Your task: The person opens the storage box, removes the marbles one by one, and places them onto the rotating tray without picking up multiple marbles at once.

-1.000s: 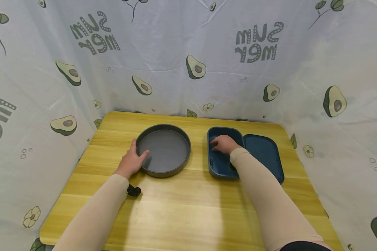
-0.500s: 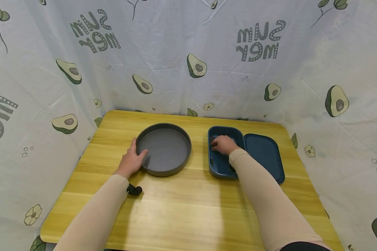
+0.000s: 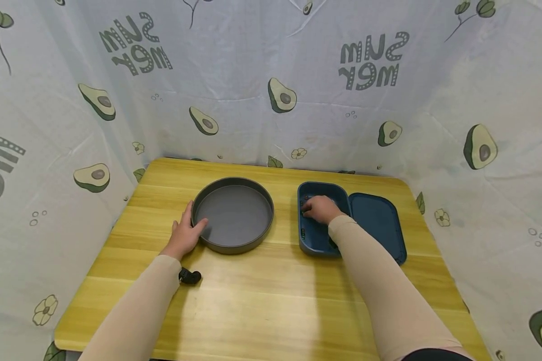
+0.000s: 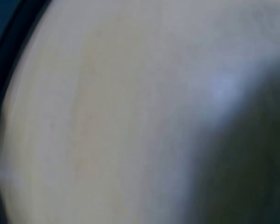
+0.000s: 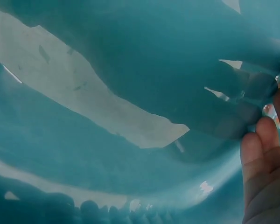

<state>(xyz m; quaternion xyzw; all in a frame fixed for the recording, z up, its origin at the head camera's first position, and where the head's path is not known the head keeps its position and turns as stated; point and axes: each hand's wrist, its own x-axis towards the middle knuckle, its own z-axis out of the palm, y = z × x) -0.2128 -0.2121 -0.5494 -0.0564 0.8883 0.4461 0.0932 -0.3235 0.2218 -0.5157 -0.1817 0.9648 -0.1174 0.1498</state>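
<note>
My left hand (image 3: pixel 183 236) rests at the near left rim of a round grey pan (image 3: pixel 235 215), its thumb over the rim and its fairly straight fingers along the outer wall. My right hand (image 3: pixel 321 208) reaches down into an open dark blue box (image 3: pixel 315 244), by its left wall. In the right wrist view, the fingers (image 5: pixel 266 149) close in on a small shiny thing (image 5: pixel 269 112), partly hidden; its kind cannot be made out. A row of small dark bits (image 3: pixel 303 234) shows inside the box below that hand. The left wrist view is blurred and shows no hand.
The blue lid (image 3: pixel 378 220) lies open to the right of the box. Both stand on a wooden table (image 3: pixel 253 301), with the pan to their left. Behind the table hangs a white curtain (image 3: pixel 244 65) with avocado prints. A black wrist camera (image 3: pixel 190 276) sits under my left sleeve.
My left hand has shifted slightly left and loosened a little at the pan's rim. My right hand stays in the box with its fingers drawn closer together.
</note>
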